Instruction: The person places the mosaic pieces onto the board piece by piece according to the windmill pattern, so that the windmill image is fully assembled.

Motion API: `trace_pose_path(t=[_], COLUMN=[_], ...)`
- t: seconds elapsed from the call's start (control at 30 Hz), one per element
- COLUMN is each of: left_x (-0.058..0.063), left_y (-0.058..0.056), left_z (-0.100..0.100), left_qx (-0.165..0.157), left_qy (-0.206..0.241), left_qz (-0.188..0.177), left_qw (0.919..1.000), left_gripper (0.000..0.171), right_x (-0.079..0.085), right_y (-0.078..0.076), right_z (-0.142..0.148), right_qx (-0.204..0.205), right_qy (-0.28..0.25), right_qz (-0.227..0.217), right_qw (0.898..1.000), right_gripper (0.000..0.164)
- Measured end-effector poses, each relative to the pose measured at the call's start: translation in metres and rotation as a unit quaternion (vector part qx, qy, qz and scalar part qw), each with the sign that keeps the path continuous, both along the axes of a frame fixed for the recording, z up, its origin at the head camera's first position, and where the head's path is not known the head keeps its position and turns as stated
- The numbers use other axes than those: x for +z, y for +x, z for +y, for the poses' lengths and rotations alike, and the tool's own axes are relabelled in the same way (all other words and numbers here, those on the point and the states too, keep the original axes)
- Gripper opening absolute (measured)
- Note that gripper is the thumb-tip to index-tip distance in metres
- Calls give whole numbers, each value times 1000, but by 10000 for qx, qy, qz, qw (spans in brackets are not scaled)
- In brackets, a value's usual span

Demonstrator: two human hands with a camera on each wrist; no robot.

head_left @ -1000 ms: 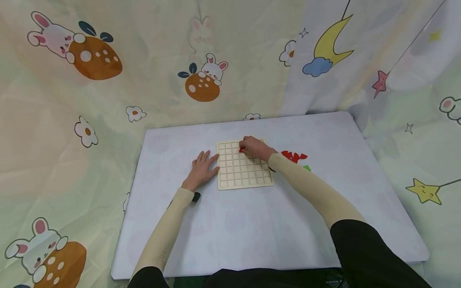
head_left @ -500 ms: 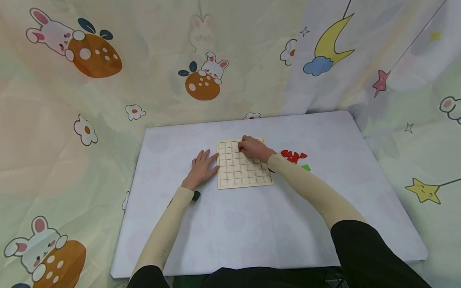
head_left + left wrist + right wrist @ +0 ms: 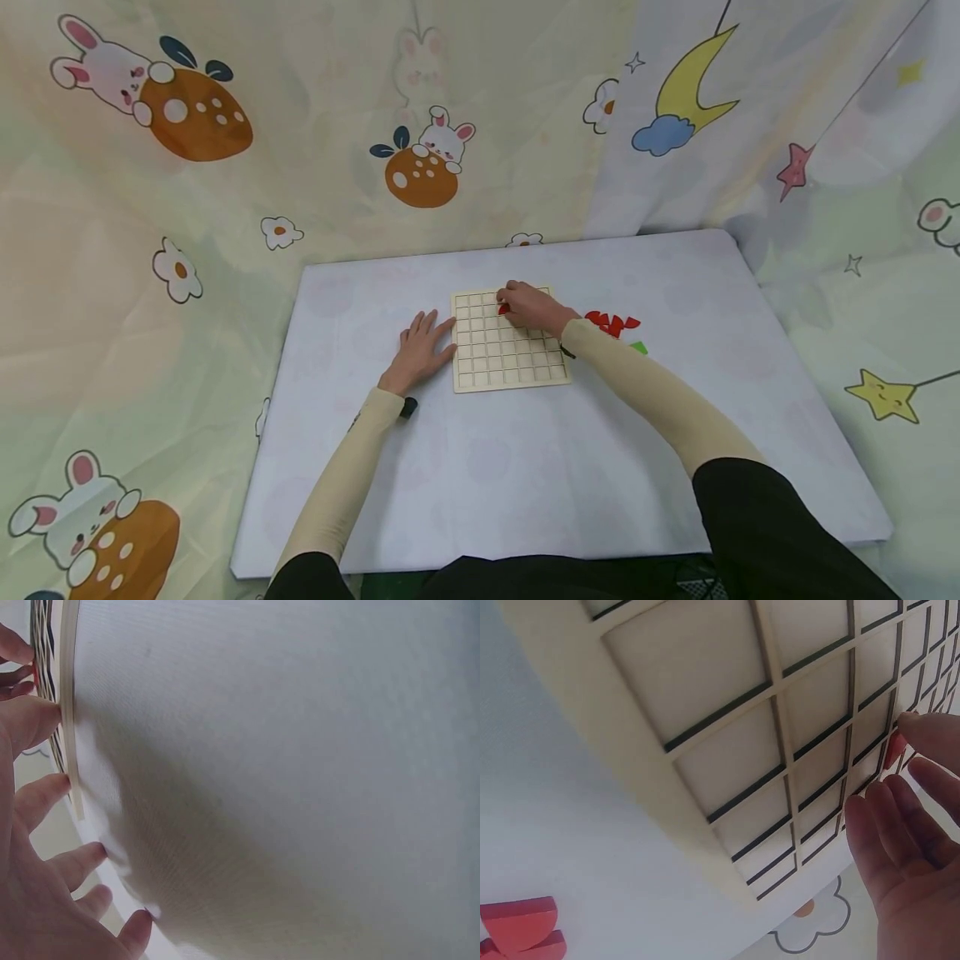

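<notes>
A pale wooden grid board [image 3: 486, 368] with raised bars between square cells lies on the white table [image 3: 480, 475]. My left hand [image 3: 417, 357] has its fingers spread, and its thumb and index fingertip touch the board's left edge; the left wrist view shows this edge [image 3: 69, 712] from low down. Over the upper middle cells, my right hand [image 3: 536, 308] pinches a small red piece [image 3: 895, 748] between thumb and index finger. In the right wrist view that piece sits close at the cells' bars, partly hidden by the fingertips, while the other fingers are loosely bent.
Several red pieces [image 3: 617, 326] with curved edges lie in a cluster right of the board, partly behind the right forearm. A green piece [image 3: 639, 348] is just below them. A printed cloth backdrop [image 3: 330, 167] stands behind the table.
The right hand has stayed over the same part of the board, its fingers shifting slightly around the red piece. The left hand has kept still.
</notes>
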State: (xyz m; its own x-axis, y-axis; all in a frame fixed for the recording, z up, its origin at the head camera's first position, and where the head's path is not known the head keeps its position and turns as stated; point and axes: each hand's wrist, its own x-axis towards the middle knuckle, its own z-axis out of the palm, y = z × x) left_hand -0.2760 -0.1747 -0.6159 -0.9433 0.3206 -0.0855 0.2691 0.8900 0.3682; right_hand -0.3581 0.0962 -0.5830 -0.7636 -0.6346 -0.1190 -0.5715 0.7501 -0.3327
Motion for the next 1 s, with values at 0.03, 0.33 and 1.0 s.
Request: trace_pose_path(t=[0.03, 0.33, 1.0], left_x=[0, 0, -2], left_y=[0, 1, -1], left_z=[0, 1, 0], left_qx=[-2, -29, -38], left_qy=[25, 42, -55], left_qz=[24, 115, 56], left_qw=[10000, 9999, 10000], left_gripper=[60, 59, 61], right_x=[0, -2, 5], right_y=[0, 5, 13], right_z=[2, 8, 3], right_qx=[-30, 262, 462], right_qy=[-39, -139, -102], right_qz=[2, 257, 302], right_qw=[10000, 9992, 9984], right_gripper=[31, 22, 22])
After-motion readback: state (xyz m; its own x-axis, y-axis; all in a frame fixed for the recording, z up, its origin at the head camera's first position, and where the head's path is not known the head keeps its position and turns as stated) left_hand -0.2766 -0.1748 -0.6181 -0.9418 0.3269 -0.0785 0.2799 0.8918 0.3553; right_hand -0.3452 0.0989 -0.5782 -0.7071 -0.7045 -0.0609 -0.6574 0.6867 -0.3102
